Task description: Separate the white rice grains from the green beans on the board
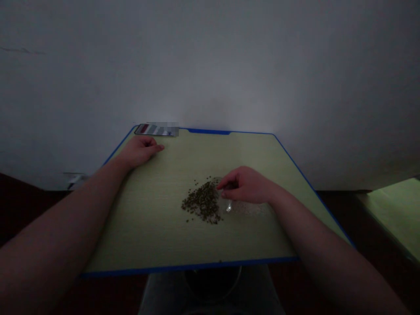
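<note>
Dark grains point(203, 202): heaped, strays around; work apparently unfinished. Your right hand point(247, 186): fingertips near clear plastic point(229, 206), pinch uncertain. Your left hand point(139, 151): fingers curled, closure unclear.

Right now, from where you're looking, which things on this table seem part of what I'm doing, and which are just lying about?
Seemingly in use:
- heap of small dark bits
- something clear and shiny, under your right hand
- table, as work surface

Seemingly just lying about:
- phone-like slab, beyond your left hand
</note>
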The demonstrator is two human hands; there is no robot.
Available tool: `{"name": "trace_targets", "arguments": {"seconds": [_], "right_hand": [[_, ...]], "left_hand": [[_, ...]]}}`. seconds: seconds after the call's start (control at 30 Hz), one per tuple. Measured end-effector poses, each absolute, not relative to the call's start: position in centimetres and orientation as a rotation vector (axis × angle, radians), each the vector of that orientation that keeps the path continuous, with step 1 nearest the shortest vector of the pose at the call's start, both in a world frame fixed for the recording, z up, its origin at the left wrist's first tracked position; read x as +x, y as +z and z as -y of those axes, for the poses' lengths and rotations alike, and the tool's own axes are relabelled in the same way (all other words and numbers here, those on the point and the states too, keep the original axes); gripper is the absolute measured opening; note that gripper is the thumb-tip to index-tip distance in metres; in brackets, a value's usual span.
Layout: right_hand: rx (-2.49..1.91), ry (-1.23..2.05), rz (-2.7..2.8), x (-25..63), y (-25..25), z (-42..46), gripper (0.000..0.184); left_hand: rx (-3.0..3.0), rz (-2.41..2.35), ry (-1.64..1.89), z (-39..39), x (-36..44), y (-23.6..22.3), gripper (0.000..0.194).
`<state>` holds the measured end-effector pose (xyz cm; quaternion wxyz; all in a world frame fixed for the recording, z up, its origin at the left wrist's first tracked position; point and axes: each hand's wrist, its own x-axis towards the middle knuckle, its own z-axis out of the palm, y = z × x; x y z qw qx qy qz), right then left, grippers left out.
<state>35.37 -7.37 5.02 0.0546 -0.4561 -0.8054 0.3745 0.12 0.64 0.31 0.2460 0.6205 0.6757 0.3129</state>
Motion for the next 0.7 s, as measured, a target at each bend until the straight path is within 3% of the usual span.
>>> {"name": "trace_targets", "arguments": {"seconds": [0.43,0.7], "right_hand": [[-1.444,1.193,2.431,37.3,6.1,10.3,0.021],[-1.742,0.612,2.292,34.8,4.5,15.8,0.034]], "left_hand": [[1.729,-1.809,0.884,-0.7,-0.2,0.2,0.036],[1.718,-1.821,0.882,-0.5,-0.1,0.4,0.035]]}}
